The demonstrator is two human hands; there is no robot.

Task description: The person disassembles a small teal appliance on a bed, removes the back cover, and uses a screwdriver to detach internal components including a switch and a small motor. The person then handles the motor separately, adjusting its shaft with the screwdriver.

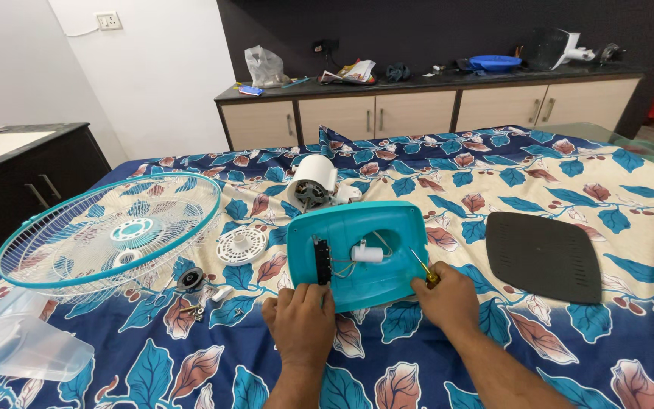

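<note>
Risk lies in the screwdriver (pixel 423 269), clamped in the right hand (pixel 448 297), slipping onto the wires inside the teal base (pixel 357 254), which is steadied on the bed (pixel 493 363) by curled left-hand fingers (pixel 300 303); loose screws (pixel 191 309) could be lost

1. The left hand (pixel 301 324) lies palm down, fingers curled forward, forearm rising straight from the bottom edge.
2. The right hand (pixel 446 297) is closed in a fist, its forearm slanting in from the lower right.
</note>
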